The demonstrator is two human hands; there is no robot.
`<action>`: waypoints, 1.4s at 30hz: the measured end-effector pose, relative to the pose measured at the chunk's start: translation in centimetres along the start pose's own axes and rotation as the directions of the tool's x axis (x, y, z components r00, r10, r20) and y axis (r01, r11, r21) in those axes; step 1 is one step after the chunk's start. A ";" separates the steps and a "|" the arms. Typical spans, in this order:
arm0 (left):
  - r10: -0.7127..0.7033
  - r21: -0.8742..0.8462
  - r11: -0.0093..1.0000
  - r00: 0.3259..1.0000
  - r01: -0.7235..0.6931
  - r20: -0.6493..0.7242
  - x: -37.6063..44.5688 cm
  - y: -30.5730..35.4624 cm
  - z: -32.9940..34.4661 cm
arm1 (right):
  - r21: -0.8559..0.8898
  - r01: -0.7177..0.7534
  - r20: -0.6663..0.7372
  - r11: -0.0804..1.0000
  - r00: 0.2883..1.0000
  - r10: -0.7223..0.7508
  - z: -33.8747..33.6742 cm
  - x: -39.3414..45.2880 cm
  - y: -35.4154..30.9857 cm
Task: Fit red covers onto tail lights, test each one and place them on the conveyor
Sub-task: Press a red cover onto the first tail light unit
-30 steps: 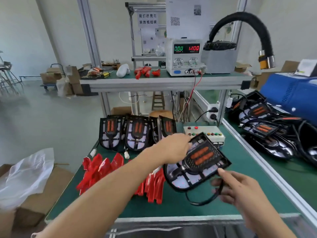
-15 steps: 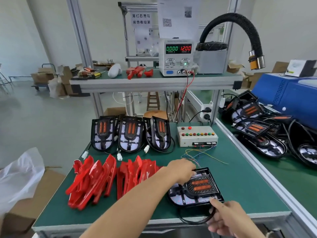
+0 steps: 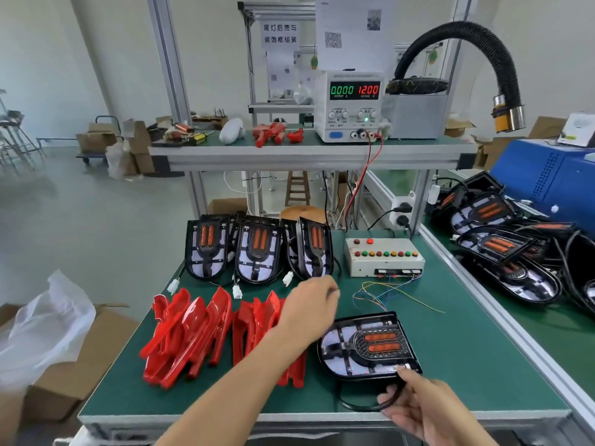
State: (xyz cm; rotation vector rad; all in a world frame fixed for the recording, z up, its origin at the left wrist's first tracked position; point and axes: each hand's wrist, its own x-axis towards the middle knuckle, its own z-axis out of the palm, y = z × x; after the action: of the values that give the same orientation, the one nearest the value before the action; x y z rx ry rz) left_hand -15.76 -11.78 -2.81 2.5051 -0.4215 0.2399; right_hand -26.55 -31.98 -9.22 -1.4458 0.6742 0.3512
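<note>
On the green table point(image 3: 450, 365) before you, the tail light point(image 3: 367, 346) lies face-up for capping; your right hand point(image 3: 418, 410) pinches its cable point(image 3: 391, 399) clear, while your left hand point(image 3: 309, 304), loosely curled and empty, hovers over the red covers point(image 3: 193, 333).

On the shelf above my desk point(image 3: 450, 365) stands a power supply point(image 3: 352, 106) reading 0.000 and 12.00, with red and black leads dropping from its front. Beside it sits a grey box point(image 3: 415, 115) with a black corrugated hose point(image 3: 476, 40) arching to the right. A white button box point(image 3: 384, 256) lies on my desk, thin coloured wires point(image 3: 391, 294) trailing from it. A cardboard box holding a plastic bag point(image 3: 45, 326) stands at my left.
</note>
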 end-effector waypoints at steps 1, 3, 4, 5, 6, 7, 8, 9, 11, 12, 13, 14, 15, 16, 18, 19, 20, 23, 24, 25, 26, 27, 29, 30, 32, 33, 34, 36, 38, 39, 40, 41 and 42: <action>-0.047 0.016 0.999 0.999 0.047 -0.020 -0.3 -0.7 -0.8 | -0.004 -0.006 -0.001 1.000 1.000 0.006 0.2 -0.1 0.1; -0.129 0.057 0.990 0.991 0.130 -0.020 -1.0 -2.2 -2.0 | -0.023 -0.013 0.000 1.000 1.000 0.013 0.3 -0.3 0.1; -0.156 0.087 0.984 0.988 0.156 -0.007 -1.4 -2.8 -2.4 | -0.045 -0.017 0.011 0.999 1.000 0.017 0.3 -0.5 0.0; -0.177 0.128 0.976 0.984 0.174 0.008 -1.8 -3.3 -2.7 | -0.080 -0.018 0.029 0.997 0.999 0.020 0.3 -0.6 -0.1; -0.190 0.171 0.968 0.982 0.183 0.022 -2.1 -3.7 -2.8 | -0.124 -0.015 0.046 0.992 0.999 0.021 0.1 -0.9 -0.3; -0.200 0.211 0.959 0.979 0.188 0.038 -2.3 -3.9 -2.8 | -0.171 -0.006 0.057 0.985 0.998 0.016 -0.1 -1.1 -0.5; -0.211 0.244 0.951 0.976 0.191 0.058 -2.5 -4.1 -2.7 | -0.213 0.006 0.054 0.977 0.999 0.006 -0.4 -1.4 -0.7; -0.224 0.278 0.941 0.971 0.194 0.082 -2.5 -4.1 -2.4 | -0.254 0.024 0.040 0.967 0.999 -0.014 -0.8 -1.6 -0.9; -0.253 0.362 0.912 0.959 0.193 0.126 -2.6 -4.0 -1.8 | -0.389 0.076 0.000 0.918 0.997 -0.082 -1.6 -2.1 -1.2; -0.267 0.402 0.895 0.953 0.191 0.142 -2.5 -3.9 -1.5 | -0.480 0.100 -0.017 0.872 0.992 -0.123 -1.9 -2.4 -1.2; -0.278 0.431 0.882 0.949 0.190 0.149 -2.5 -3.8 -1.2 | -0.562 0.119 -0.030 0.818 0.986 -0.164 -2.1 -2.5 -1.1; -0.284 0.454 0.871 0.947 0.190 0.150 -2.5 -3.7 -1.0 | -0.626 0.131 -0.040 0.769 0.979 -0.199 -2.3 -2.6 -1.1; -0.289 0.474 0.860 0.946 0.189 0.147 -2.4 -3.7 -0.7 | -0.671 0.141 -0.049 0.728 0.971 -0.233 -2.4 -2.7 -1.0; -0.291 0.486 0.853 0.946 0.189 0.143 -2.3 -3.6 -0.5 | -0.703 0.152 -0.053 0.695 0.963 -0.265 -2.4 -2.7 -1.0; -0.293 0.489 0.849 0.949 0.201 0.118 -2.1 -3.7 -0.1 | -0.742 0.176 -0.054 0.646 0.946 -0.320 -2.1 -2.8 -1.1; -0.297 0.484 0.849 0.949 0.212 0.106 -2.1 -3.8 0.0 | -0.752 0.187 -0.055 0.632 0.938 -0.343 -1.9 -2.9 -1.2; -0.299 0.480 0.850 0.949 0.216 0.102 -2.0 -3.8 0.0 | -0.753 0.198 -0.055 0.627 0.931 -0.360 -1.7 -3.0 -1.3; -0.267 0.479 0.859 0.957 0.182 0.114 -1.9 -3.8 0.1 | -0.740 0.237 -0.041 0.629 0.918 -0.395 -1.0 -3.1 -1.8; -0.255 0.478 0.862 0.959 0.169 0.121 -1.9 -3.8 0.2 | -0.736 0.253 -0.032 0.628 0.914 -0.405 -0.8 -3.1 -2.0; -0.247 0.477 0.864 0.961 0.161 0.123 -1.8 -3.8 0.3 | -0.730 0.268 -0.022 0.629 0.910 -0.414 -0.5 -3.2 -2.2; -0.244 0.478 0.864 0.962 0.159 0.120 -1.7 -3.8 0.4 | -0.724 0.284 -0.009 0.628 0.907 -0.422 -0.2 -3.2 -2.4; -0.244 0.478 0.863 0.963 0.163 0.112 -1.7 -3.8 0.5 | -0.720 0.300 0.003 0.626 0.903 -0.429 0.1 -3.3 -2.5; -0.258 0.455 0.870 0.962 0.188 0.095 -1.5 -3.7 0.6 | -0.708 0.327 0.022 0.626 0.896 -0.443 0.7 -3.4 -2.7; -0.271 0.431 0.878 0.958 0.209 0.087 -1.4 -3.6 0.7 | -0.697 0.336 0.025 0.634 0.894 -0.448 1.0 -3.4 -2.7; -0.306 0.370 0.893 0.949 0.257 0.080 -1.3 -3.3 0.6 | -0.676 0.349 0.027 0.649 0.892 -0.451 1.5 -3.6 -2.7; -0.325 0.331 0.900 0.943 0.284 0.074 -1.2 -3.2 0.5 | -0.671 0.354 0.030 0.652 0.891 -0.453 1.6 -3.6 -2.8; -0.346 0.280 0.907 0.936 0.314 0.069 -1.1 -3.2 0.2 | -0.664 0.363 0.036 0.654 0.889 -0.457 1.7 -3.6 -2.8; -0.383 0.137 0.918 0.921 0.371 0.075 -0.9 -3.5 -0.4 | -0.649 0.385 0.055 0.656 0.884 -0.465 1.9 -3.7 -2.8; -0.403 -0.046 0.912 0.910 0.408 0.091 -0.7 -4.3 -1.3 | -0.629 0.412 0.076 0.659 0.876 -0.476 2.1 -3.8 -2.9; -0.402 -0.157 0.896 0.909 0.416 0.112 -0.6 -4.6 -1.7 | -0.612 0.429 0.082 0.664 0.870 -0.486 2.2 -3.8 -3.0; -0.397 -0.281 0.864 0.908 0.419 0.134 -0.6 -4.9 -2.1 | -0.593 0.449 0.089 0.668 0.861 -0.500 2.3 -3.8 -3.0; -0.398 -0.398 0.812 0.904 0.427 0.156 -0.5 -5.0 -2.6 | -0.577 0.469 0.095 0.669 0.852 -0.515 2.4 -3.8 -3.1; -0.402 -0.499 0.750 0.898 0.434 0.177 -0.5 -5.1 -3.0 | -0.564 0.491 0.104 0.664 0.840 -0.532 2.6 -3.8 -3.2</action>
State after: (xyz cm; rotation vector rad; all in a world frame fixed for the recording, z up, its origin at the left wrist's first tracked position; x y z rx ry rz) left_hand -14.66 -6.01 -3.12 1.9851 0.0693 -0.1228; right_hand -27.00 -29.19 -4.43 -2.1680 0.1721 0.0447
